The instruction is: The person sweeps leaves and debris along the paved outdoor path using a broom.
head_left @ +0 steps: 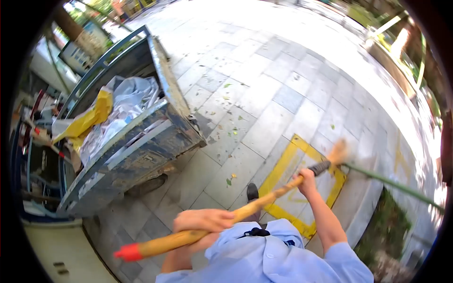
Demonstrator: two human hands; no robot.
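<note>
On the left, a worn metal cart holds a crumpled yellow sheet and pale grey sheets. Just right of its lower corner, the red end of a wooden pole points down and left. The pole slants up across the front of the body, above the paving. The left hand has its grip closed round the pole's lower part. A dark shoe stands on the paving beyond the pole, near a yellow painted frame. Farther right, the right hand pinches the pole just below a black wrap. Past that wrap, the tan end is too blurred to identify. Close by it, a green bar runs off to the right, above grass; whether they touch, I cannot tell.

A wide swing rightward could snag the tan end on that bar, while the red end might knock the cart. If either hand loosens, the pole could twist or slip, perhaps toward the shoe.
</note>
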